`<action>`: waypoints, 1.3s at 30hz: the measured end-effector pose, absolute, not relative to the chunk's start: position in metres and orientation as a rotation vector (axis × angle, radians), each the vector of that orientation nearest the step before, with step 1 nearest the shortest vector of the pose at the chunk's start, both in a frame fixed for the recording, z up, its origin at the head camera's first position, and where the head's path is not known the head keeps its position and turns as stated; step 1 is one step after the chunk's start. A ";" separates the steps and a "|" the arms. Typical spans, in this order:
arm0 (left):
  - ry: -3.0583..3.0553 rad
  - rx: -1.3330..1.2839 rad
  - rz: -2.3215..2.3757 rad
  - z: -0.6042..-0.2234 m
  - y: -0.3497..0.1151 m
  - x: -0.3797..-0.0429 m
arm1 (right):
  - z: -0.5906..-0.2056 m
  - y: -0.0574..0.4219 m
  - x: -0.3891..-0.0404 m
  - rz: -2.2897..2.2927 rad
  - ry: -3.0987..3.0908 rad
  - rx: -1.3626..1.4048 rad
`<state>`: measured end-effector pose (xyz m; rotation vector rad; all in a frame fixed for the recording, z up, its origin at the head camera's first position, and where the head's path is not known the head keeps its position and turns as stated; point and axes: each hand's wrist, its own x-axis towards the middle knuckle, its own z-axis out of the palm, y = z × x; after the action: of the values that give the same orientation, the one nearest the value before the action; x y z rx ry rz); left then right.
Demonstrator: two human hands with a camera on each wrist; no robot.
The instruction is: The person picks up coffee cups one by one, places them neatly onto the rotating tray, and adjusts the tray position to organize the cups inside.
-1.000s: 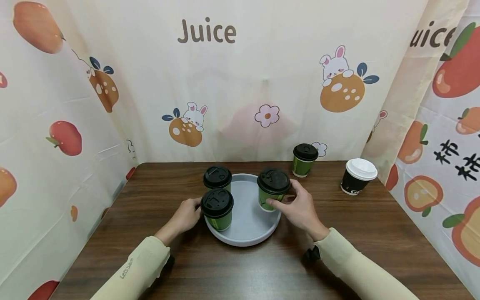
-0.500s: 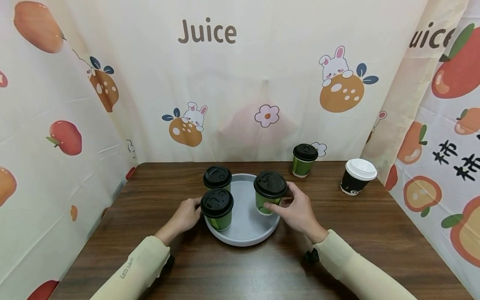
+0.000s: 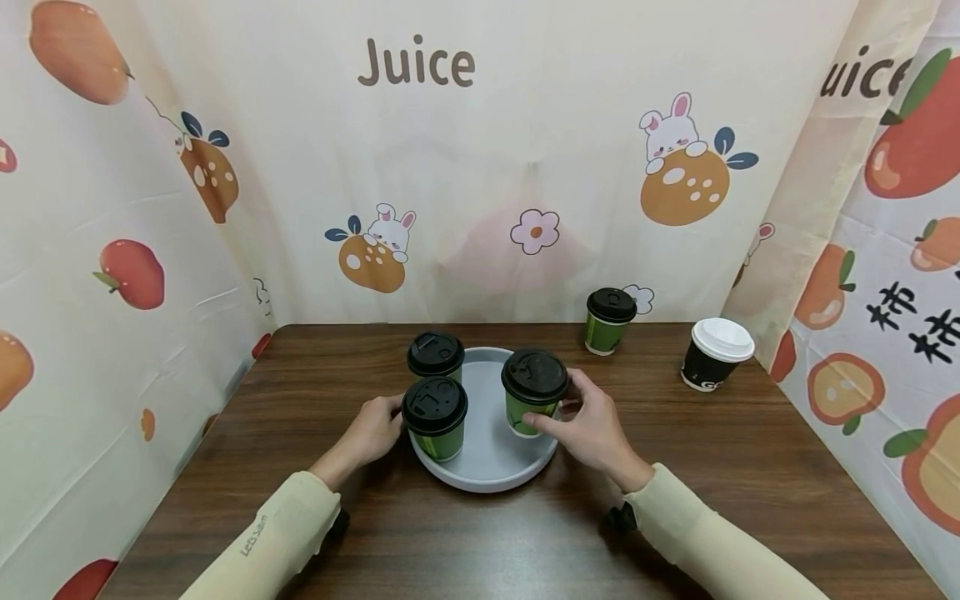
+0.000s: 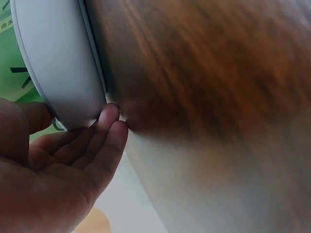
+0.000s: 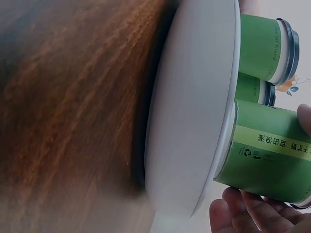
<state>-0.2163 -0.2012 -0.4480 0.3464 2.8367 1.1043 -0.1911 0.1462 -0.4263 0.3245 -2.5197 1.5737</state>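
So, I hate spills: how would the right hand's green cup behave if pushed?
The green cup would probably tip fairly easily, its lid being wider than its base. Its visible wall looks undented, so it may feel fairly stiff, and its round body might roll if toppled.

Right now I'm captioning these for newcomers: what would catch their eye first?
Probably the round pale-grey tray at centre, with the black-lidded green paper cup that the right hand holds at its right side. Then the white-lidded black cup, standing apart at right, and the brown word "Juice" high on the cream curtain behind.
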 end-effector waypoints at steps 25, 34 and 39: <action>2.828 0.323 1.108 -0.447 -0.201 -0.215 | -0.432 0.138 -0.183 1.567 -2.502 0.416; 2.846 0.340 1.096 -0.447 -0.200 -0.215 | -0.435 0.135 -0.180 1.540 -2.500 0.473; 2.843 0.328 1.099 -0.447 -0.200 -0.216 | -0.436 0.133 -0.179 1.543 -2.509 0.484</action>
<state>-0.2156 -0.2001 -0.4466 0.3285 2.8430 1.0988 -0.1791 0.1330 -0.4358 0.4836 -2.5088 1.5427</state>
